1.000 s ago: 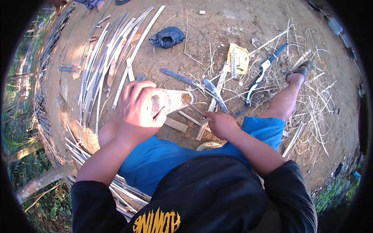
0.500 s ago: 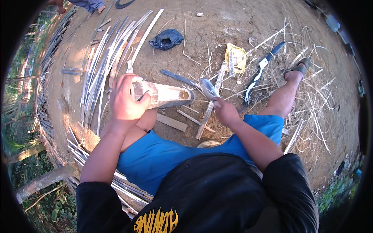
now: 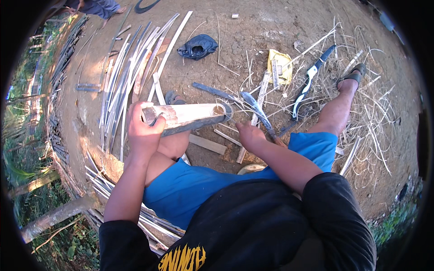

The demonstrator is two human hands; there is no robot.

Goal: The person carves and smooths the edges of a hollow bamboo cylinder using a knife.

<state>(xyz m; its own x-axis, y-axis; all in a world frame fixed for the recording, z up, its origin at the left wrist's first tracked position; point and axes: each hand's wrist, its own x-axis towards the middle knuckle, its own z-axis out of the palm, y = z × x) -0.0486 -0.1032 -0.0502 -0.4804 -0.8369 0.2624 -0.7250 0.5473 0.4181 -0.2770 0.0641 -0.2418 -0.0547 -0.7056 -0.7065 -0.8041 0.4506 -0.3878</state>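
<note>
A half-round length of split bamboo [image 3: 192,113] lies lengthwise above my lap, its pale hollow side up. My left hand [image 3: 143,124] grips its left end, thumb hooked over the rim. My right hand [image 3: 250,136] is closed just off the bamboo's right end, fingertips pressed together; thin pale fibres hang there, and what the fingers hold is too small to make out. Behind my right wrist a broad-bladed knife [image 3: 258,109] with a brown handle lies on the ground, apart from the hand.
Long bamboo strips [image 3: 131,72] lie at the left. Ahead is a black plastic bag [image 3: 198,47]. To the right are a yellow packet [image 3: 280,67], a folding-type saw [image 3: 308,81] with black-and-white handle, and heaped shavings [image 3: 366,108]. A person's leg [image 3: 101,8] shows at far left.
My right hand has let go of the knife, which now lies on the ground, and moved left toward the bamboo's end. My left hand keeps its grip on the bamboo.
</note>
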